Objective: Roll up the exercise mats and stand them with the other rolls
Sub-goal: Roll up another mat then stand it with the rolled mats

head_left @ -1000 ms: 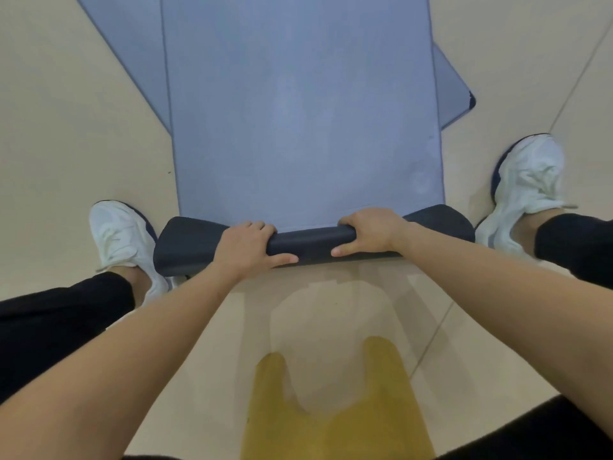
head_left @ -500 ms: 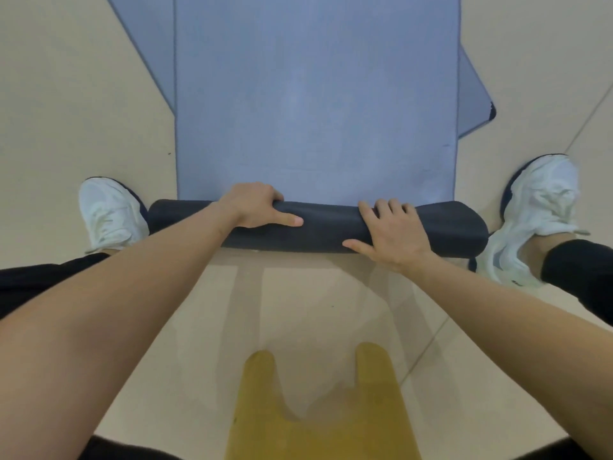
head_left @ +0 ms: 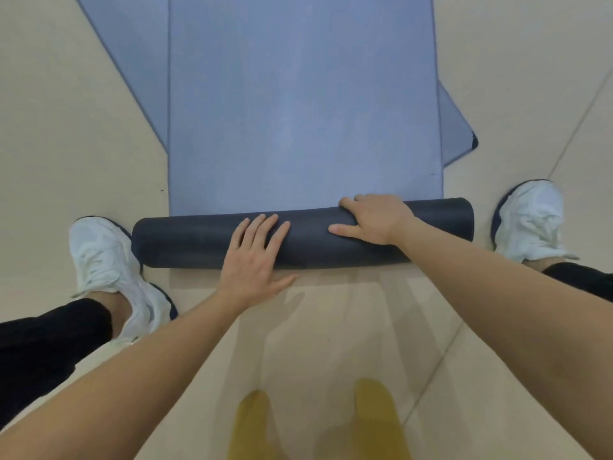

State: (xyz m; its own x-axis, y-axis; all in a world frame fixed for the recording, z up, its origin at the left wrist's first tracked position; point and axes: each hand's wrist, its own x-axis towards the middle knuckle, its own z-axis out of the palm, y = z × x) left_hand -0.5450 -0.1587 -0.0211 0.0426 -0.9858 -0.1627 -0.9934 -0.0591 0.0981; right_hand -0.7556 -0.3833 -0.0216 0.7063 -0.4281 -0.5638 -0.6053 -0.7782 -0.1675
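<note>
Seemingly soft and springy, the mat [head_left: 298,111] at frame centre wants even pressure mid-roll [head_left: 185,240], where the left hand [head_left: 253,260] lies flat and open, the right hand [head_left: 378,219] curled over it.

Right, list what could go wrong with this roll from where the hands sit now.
1. The roll looks crooked, its right end farther up the flat mat; it may telescope.
2. The left hand lies flat and open, and only the right hand curls over the top, so the layers may wind loosely.
3. A second mat lies askew underneath and could drag along.
</note>
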